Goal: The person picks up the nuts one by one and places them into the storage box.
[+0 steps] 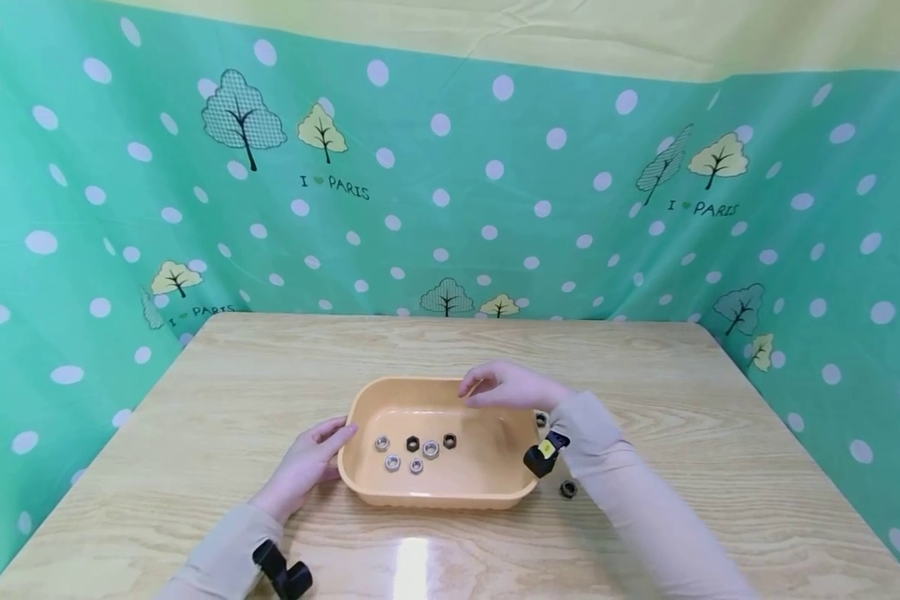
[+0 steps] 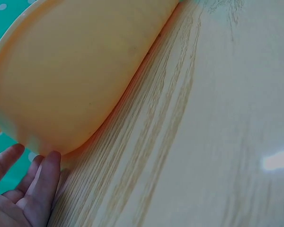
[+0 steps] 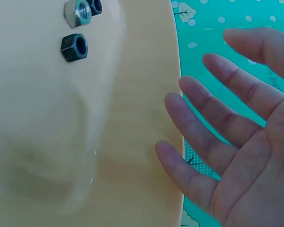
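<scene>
Right hand point(image 1: 513, 385), empty, fingers spread and softly bent, above the far rim of the tray point(image 1: 442, 502); left hand point(image 1: 306, 460) gripping the left end, thumb over the rim. A firm but gentle left grip should stop the tray sliding; the right forearm point(image 1: 637, 496), angled in from the right, is best held clear of the wall. Six nuts point(image 1: 393, 462) lie inside; two more nuts point(image 1: 567, 489) rest on the table point(image 1: 285, 367) by the right end

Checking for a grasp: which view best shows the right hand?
Right wrist: the right hand is large, palm facing the camera, all five digits visible, nothing held. Head shows it small, overlapping the tray, palm mostly hidden. Left wrist doesn't show it.
</scene>
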A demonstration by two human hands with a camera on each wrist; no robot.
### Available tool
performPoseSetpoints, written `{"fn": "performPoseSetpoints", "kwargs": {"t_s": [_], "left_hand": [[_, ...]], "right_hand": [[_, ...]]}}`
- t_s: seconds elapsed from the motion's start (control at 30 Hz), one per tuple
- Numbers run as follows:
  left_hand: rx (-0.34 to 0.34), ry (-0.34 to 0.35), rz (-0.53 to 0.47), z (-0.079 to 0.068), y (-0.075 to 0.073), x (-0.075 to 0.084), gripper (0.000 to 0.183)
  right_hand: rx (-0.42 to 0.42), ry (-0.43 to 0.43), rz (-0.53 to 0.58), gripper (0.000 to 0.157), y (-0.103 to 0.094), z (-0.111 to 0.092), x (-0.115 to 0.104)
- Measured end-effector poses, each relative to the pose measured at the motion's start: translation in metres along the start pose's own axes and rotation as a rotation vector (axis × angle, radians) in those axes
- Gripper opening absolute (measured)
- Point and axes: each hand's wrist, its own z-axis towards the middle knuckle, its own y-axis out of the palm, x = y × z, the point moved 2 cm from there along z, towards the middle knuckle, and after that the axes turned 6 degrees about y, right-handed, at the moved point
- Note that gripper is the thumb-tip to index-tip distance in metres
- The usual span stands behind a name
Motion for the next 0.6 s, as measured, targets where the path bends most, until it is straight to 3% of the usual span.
{"fn": "performPoseSetpoints", "kwargs": {"t_s": [0.27,0.6], "left_hand": [[0.001,0.004,-0.015,0.001,0.0,-0.001,0.06],[0.002,0.009,-0.023,0.001,0.0,0.001,0.06]], "right_hand": [[0.011,-0.016,0.018,0.027,-0.009,-0.024,0.017],[0.149,-0.012,-0.004,0.024,-0.017,-0.05,0.04]]}}
